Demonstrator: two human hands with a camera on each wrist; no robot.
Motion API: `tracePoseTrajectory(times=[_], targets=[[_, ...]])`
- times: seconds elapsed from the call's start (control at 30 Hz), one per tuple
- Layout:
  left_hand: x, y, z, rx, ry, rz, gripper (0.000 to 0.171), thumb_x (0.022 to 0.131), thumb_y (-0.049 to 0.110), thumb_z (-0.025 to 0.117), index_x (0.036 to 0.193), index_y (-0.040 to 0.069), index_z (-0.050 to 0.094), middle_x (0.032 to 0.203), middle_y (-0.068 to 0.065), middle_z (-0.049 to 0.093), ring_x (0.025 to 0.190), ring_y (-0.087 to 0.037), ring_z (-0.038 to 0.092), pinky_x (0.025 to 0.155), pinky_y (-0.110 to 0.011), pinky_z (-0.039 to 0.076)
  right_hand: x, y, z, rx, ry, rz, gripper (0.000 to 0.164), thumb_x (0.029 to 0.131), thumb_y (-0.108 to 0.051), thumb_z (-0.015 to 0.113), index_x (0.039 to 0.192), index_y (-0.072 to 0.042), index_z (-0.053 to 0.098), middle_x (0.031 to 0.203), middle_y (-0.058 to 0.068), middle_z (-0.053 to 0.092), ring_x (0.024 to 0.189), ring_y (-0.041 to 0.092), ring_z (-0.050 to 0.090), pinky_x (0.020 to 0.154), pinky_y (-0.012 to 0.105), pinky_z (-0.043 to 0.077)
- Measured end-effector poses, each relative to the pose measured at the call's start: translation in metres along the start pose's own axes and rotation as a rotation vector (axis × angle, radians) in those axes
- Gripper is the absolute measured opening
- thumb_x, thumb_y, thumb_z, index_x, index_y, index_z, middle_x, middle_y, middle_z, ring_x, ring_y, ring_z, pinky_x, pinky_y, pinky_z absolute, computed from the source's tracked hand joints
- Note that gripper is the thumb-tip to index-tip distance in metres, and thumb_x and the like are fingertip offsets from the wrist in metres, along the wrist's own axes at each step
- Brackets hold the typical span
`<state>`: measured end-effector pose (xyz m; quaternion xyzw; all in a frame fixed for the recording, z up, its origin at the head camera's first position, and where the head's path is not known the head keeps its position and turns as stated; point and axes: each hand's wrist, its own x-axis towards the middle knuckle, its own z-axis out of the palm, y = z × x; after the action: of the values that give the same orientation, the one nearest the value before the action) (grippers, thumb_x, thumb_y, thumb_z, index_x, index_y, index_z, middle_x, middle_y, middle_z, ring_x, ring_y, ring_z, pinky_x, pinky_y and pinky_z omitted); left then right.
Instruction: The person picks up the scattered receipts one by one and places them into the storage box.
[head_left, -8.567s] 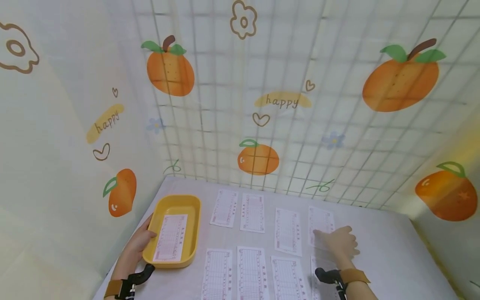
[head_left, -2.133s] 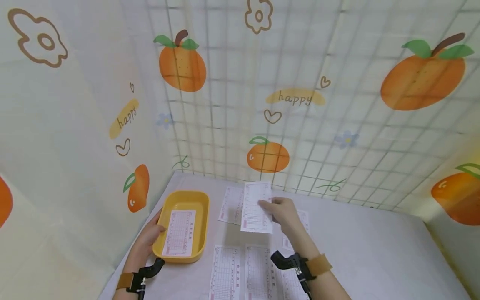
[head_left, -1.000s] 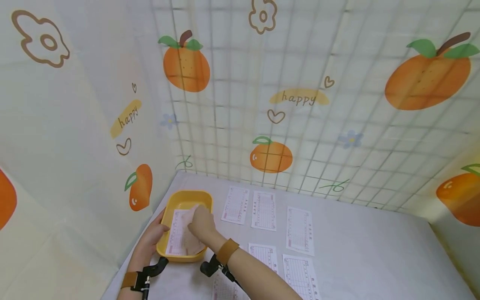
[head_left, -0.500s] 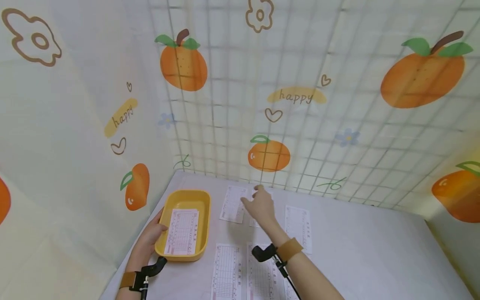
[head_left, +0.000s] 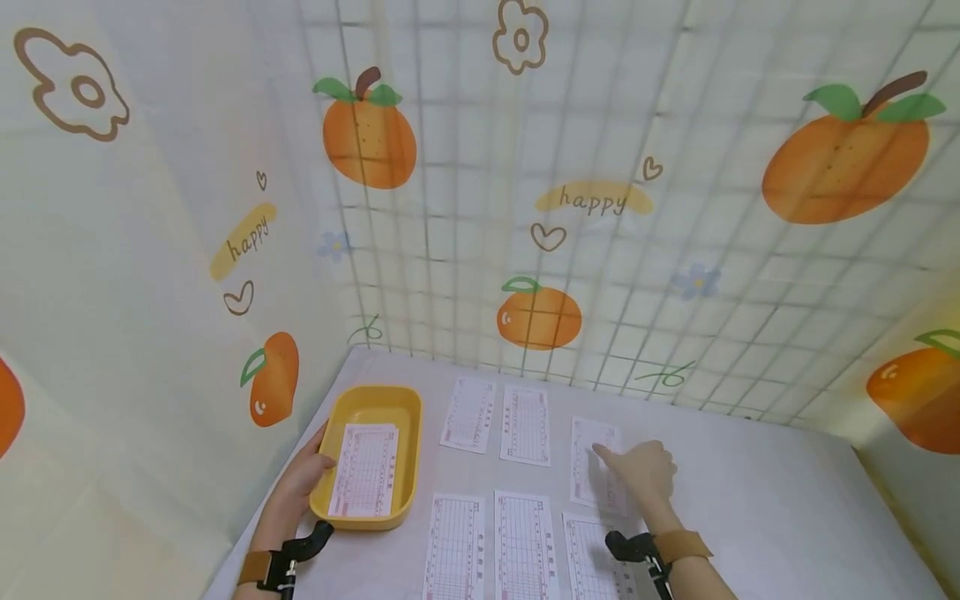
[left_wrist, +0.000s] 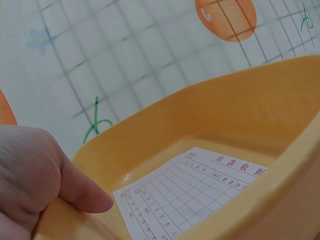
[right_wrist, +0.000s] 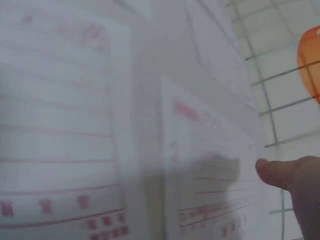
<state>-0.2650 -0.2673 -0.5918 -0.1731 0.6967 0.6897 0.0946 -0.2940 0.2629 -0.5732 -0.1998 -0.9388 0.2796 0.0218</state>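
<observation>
My left hand (head_left: 298,475) grips the left side of a yellow plastic tray (head_left: 409,450), thumb over the rim and pointing inside in the left wrist view. In the tray lies a small stack of printed receipt slips (head_left: 365,471), edges slightly offset. My right hand (head_left: 647,472) hovers over the right end of the back row, holding nothing, its thumb pointing left above a receipt slip (head_left: 587,467). In the right wrist view the thumb (right_wrist: 280,172) stands out beside that slip (right_wrist: 215,175), which bears the hand's shadow.
Two more slips lie in the back row, one left (head_left: 468,414) and one mid-row (head_left: 526,426). The front row has a left slip (head_left: 455,546), a middle slip (head_left: 523,546) and a right slip (head_left: 592,554), partly behind the wrist camera. A patterned curtain over a wire grid (head_left: 465,275) stands behind the table.
My right hand carried a receipt slip left, put it in the tray and let go, then swung back right over another slip. Fewer slips lie on the table; my left hand stays on the tray.
</observation>
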Motion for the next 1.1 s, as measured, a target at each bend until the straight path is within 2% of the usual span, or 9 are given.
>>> tracePoseTrajectory(times=[0.03,0.13,0.27,0.43,0.67,0.87,0.97,1.03,1.1], targets=[[0.0,0.0,0.0,0.002,0.003,0.0,0.081,0.1,-0.005,0.037,0.172,0.022,0.013,0.158,-0.022,0.042,0.131,-0.04,0.043,0.114,-0.049,0.04,-0.002,0.001,0.003,-0.003,0.008,0.011,0.113,0.087,-0.062,0.075,0.13,0.034,0.034,0.116,0.05,0.046,0.112,0.064,0.049,0.084,0.064,0.052],[0.0,-0.002,0.0,0.009,0.015,0.0,0.081,0.1,-0.005,0.037,0.172,0.022,0.014,0.159,-0.022,0.041,0.131,-0.04,0.043,0.116,-0.052,0.038,-0.002,-0.001,0.013,-0.033,0.035,0.035,0.115,0.082,-0.061,0.079,0.129,0.034,0.033,0.116,0.049,0.045,0.112,0.061,0.049,0.089,0.066,0.049],[-0.002,-0.003,0.0,0.003,0.014,-0.001,0.081,0.099,-0.006,0.037,0.172,0.022,0.013,0.161,-0.022,0.039,0.133,-0.04,0.04,0.12,-0.056,0.032,-0.003,-0.005,0.019,-0.057,0.024,0.053,0.109,0.082,-0.052,0.08,0.131,0.032,0.032,0.117,0.048,0.046,0.114,0.06,0.05,0.093,0.066,0.047],[0.0,-0.003,0.0,0.013,0.009,0.0,0.082,0.099,-0.005,0.038,0.172,0.022,0.013,0.157,-0.022,0.042,0.132,-0.04,0.042,0.117,-0.052,0.036,-0.006,-0.011,0.017,-0.03,0.004,0.066,0.096,0.085,-0.045,0.08,0.129,0.029,0.038,0.112,0.042,0.051,0.107,0.055,0.053,0.089,0.063,0.049],[0.004,-0.004,0.001,0.035,0.02,-0.005,0.08,0.1,-0.003,0.04,0.172,0.022,0.015,0.154,-0.022,0.046,0.128,-0.039,0.047,0.108,-0.043,0.046,-0.005,-0.015,0.012,-0.038,-0.025,0.033,0.068,0.086,-0.043,0.079,0.106,0.019,0.062,0.098,0.033,0.062,0.09,0.044,0.055,0.081,0.056,0.048],[0.003,-0.003,0.001,0.037,0.017,0.0,0.08,0.1,-0.002,0.041,0.172,0.023,0.016,0.152,-0.021,0.047,0.127,-0.038,0.047,0.104,-0.042,0.046,-0.002,-0.019,0.012,-0.045,-0.03,0.055,0.06,0.085,-0.04,0.079,0.1,0.016,0.064,0.087,0.025,0.062,0.081,0.037,0.055,0.069,0.046,0.047],[0.002,-0.002,0.001,0.028,0.006,0.007,0.081,0.1,-0.003,0.04,0.172,0.022,0.014,0.153,-0.022,0.046,0.127,-0.039,0.047,0.106,-0.043,0.046,-0.001,-0.021,0.014,-0.03,-0.021,0.07,0.06,0.085,-0.035,0.079,0.106,0.018,0.062,0.092,0.029,0.062,0.085,0.04,0.057,0.072,0.048,0.05],[0.001,-0.002,0.0,0.019,0.003,0.007,0.081,0.1,-0.004,0.039,0.172,0.022,0.014,0.153,-0.022,0.045,0.127,-0.039,0.047,0.108,-0.045,0.046,-0.001,-0.023,0.016,-0.002,-0.022,0.09,0.071,0.085,-0.032,0.079,0.12,0.024,0.052,0.108,0.039,0.057,0.101,0.049,0.056,0.084,0.056,0.052],[0.001,-0.002,0.0,0.013,0.003,0.005,0.082,0.1,-0.005,0.039,0.172,0.022,0.014,0.153,-0.022,0.045,0.127,-0.038,0.047,0.109,-0.044,0.046,0.0,-0.025,0.017,0.031,-0.018,0.11,0.085,0.085,-0.029,0.08,0.133,0.028,0.038,0.123,0.048,0.046,0.115,0.058,0.049,0.097,0.066,0.049]])
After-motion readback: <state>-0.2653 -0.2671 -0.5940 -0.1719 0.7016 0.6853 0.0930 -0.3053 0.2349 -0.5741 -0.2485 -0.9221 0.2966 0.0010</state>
